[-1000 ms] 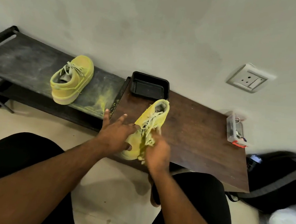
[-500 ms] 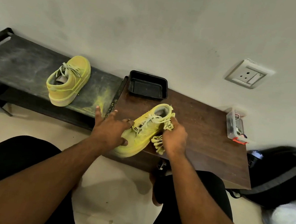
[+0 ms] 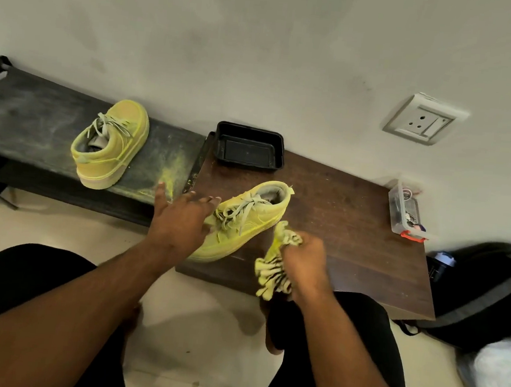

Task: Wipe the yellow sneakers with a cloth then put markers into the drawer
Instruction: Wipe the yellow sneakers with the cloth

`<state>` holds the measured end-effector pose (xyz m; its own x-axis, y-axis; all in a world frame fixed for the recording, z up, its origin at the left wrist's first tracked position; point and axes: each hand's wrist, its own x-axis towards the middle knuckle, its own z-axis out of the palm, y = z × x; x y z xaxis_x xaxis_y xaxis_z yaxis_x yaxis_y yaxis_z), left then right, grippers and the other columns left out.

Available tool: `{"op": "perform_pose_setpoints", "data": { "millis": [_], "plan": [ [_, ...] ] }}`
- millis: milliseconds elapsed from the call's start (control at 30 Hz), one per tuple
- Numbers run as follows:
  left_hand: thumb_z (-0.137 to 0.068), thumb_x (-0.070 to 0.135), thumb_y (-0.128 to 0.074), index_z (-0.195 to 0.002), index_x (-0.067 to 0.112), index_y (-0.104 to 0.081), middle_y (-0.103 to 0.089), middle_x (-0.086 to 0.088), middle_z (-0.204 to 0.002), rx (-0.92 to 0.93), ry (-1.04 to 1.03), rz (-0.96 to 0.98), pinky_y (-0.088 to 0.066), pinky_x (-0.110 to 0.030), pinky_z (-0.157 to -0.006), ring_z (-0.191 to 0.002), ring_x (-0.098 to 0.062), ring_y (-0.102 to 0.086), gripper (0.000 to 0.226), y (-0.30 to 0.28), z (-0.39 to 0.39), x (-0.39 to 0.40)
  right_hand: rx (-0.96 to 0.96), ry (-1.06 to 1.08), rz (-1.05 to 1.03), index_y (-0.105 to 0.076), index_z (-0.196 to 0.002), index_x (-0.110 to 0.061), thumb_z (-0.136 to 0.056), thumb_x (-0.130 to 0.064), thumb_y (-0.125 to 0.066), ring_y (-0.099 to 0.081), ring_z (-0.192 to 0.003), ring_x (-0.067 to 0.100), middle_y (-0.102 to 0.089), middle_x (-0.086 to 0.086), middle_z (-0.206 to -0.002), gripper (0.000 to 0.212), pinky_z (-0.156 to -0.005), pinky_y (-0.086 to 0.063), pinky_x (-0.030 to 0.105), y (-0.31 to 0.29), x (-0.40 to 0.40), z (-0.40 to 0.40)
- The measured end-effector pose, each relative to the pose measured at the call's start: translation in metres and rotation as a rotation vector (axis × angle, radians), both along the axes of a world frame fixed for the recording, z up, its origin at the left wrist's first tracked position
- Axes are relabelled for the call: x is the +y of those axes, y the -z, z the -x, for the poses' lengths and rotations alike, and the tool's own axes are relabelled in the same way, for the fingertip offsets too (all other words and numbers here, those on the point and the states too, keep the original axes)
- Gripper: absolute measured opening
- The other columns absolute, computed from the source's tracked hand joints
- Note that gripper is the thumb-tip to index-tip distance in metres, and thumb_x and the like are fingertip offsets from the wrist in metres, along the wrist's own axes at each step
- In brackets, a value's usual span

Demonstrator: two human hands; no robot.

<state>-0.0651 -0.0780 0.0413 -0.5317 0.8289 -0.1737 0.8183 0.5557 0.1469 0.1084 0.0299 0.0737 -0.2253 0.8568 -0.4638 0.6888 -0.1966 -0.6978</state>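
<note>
One yellow sneaker [image 3: 255, 216] lies on the brown wooden table [image 3: 339, 220], toe toward me. My left hand [image 3: 180, 220] rests on its toe and laces with fingers spread, steadying it. My right hand [image 3: 304, 260] grips a yellow-stained fringed cloth [image 3: 273, 268] against the sneaker's right side, near the sole. The second yellow sneaker [image 3: 112, 145] stands on the dark bench [image 3: 30, 118] to the left, untouched. No markers or drawer are visible.
A black plastic tray [image 3: 249, 150] sits at the table's back edge. A small clear box [image 3: 405, 215] with an orange clip stands at the far right of the table. A dark backpack [image 3: 485, 287] and white bag [image 3: 499, 372] lie on the floor right. Yellow dust marks the bench.
The sneaker has turned so its heel points further right. My right hand with the cloth slid back from the heel area toward me along the sneaker's right side. My left hand stayed on the toe.
</note>
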Motion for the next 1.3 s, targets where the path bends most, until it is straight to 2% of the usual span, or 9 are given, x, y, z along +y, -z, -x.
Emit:
{"op": "perform_pose_setpoints", "data": {
  "millis": [67, 167, 367, 533, 633, 800, 1000, 1133, 1300],
  "plan": [
    [-0.095, 0.046, -0.048, -0.149, 0.032, -0.023, -0.039, 0.01, -0.15, -0.039, 0.032, -0.038, 0.009, -0.051, -0.115, -0.142, -0.011, -0.029, 0.062, 0.0, -0.008, 0.003, 0.088, 0.214, -0.03, -0.066, -0.069, -0.016, -0.083, -0.002, -0.048, -0.069, -0.077, 0.032, -0.07, 0.009, -0.074, 0.027, -0.068, -0.059, 0.051, 0.002, 0.026, 0.003],
    [-0.093, 0.045, -0.051, -0.151, 0.023, -0.016, -0.031, 0.005, -0.155, -0.038, 0.125, 0.016, 0.007, -0.044, -0.118, -0.142, -0.013, -0.029, 0.071, 0.006, -0.014, 0.009, 0.219, 0.23, -0.03, -0.067, -0.076, -0.024, -0.087, -0.003, -0.049, -0.07, -0.082, 0.026, -0.071, 0.002, -0.08, 0.03, -0.072, -0.06, 0.045, 0.016, 0.034, 0.028],
    [-0.095, 0.04, -0.051, -0.153, 0.014, -0.009, -0.021, -0.002, -0.158, -0.001, 0.222, 0.116, 0.002, -0.041, -0.12, -0.145, -0.017, -0.021, 0.076, 0.013, -0.013, 0.014, 0.034, 0.018, -0.184, -0.06, -0.128, -0.018, -0.089, -0.002, -0.046, -0.063, -0.104, 0.023, -0.067, 0.002, -0.113, 0.045, -0.088, -0.051, 0.029, 0.046, -0.023, 0.039],
    [-0.095, 0.041, -0.049, -0.153, 0.015, -0.007, -0.018, 0.0, -0.159, -0.002, 0.258, 0.135, 0.002, -0.042, -0.12, -0.146, -0.016, -0.019, 0.076, 0.013, -0.007, 0.013, 0.014, -0.355, -0.042, -0.07, -0.106, -0.018, -0.087, -0.008, -0.051, -0.067, -0.092, 0.024, -0.073, 0.003, -0.095, 0.028, -0.081, -0.053, 0.034, 0.045, -0.061, 0.016],
    [-0.095, 0.04, -0.05, -0.153, 0.017, -0.007, -0.017, 0.0, -0.16, -0.029, 0.246, 0.136, 0.001, -0.043, -0.12, -0.146, -0.016, -0.019, 0.076, 0.013, -0.007, 0.012, 0.149, 0.014, 0.152, -0.071, -0.079, -0.014, -0.086, 0.0, -0.052, -0.07, -0.08, 0.029, -0.073, 0.008, -0.078, 0.025, -0.075, -0.059, 0.044, 0.026, -0.024, 0.006],
    [-0.094, 0.038, -0.053, -0.153, 0.016, -0.008, -0.019, -0.002, -0.159, -0.018, 0.247, 0.135, 0.001, -0.044, -0.12, -0.146, -0.017, -0.02, 0.077, 0.012, -0.008, 0.014, 0.335, 0.353, 0.072, -0.069, -0.085, -0.014, -0.086, 0.006, -0.048, -0.07, -0.075, 0.026, -0.072, 0.006, -0.079, 0.03, -0.066, -0.059, 0.042, 0.019, 0.032, 0.022],
    [-0.093, 0.036, -0.056, -0.153, 0.013, -0.009, -0.02, -0.002, -0.159, 0.0, 0.286, 0.143, 0.006, -0.045, -0.119, -0.146, -0.018, -0.02, 0.079, 0.012, -0.006, 0.014, 0.099, 0.116, -0.083, -0.064, -0.122, -0.016, -0.085, 0.001, -0.049, -0.065, -0.096, 0.022, -0.069, 0.005, -0.109, 0.043, -0.083, -0.056, 0.034, 0.041, -0.011, 0.043],
    [-0.093, 0.037, -0.055, -0.153, 0.014, -0.01, -0.019, 0.0, -0.159, -0.003, 0.303, 0.164, 0.01, -0.044, -0.117, -0.146, -0.017, -0.019, 0.078, 0.009, -0.004, 0.016, 0.098, -0.141, 0.031, -0.073, -0.096, -0.013, -0.082, -0.004, -0.052, -0.067, -0.088, 0.027, -0.073, 0.007, -0.091, 0.027, -0.08, -0.056, 0.04, 0.041, -0.069, 0.03],
    [-0.093, 0.036, -0.055, -0.153, 0.015, -0.008, -0.018, -0.001, -0.159, -0.024, 0.282, 0.154, 0.006, -0.045, -0.119, -0.146, -0.018, -0.019, 0.079, 0.011, -0.004, 0.013, 0.422, 0.376, 0.331, -0.066, -0.079, -0.005, -0.083, 0.014, -0.051, -0.07, -0.075, 0.034, -0.071, 0.018, -0.081, 0.025, -0.069, -0.058, 0.05, 0.009, -0.011, 0.015]
  ]
}}
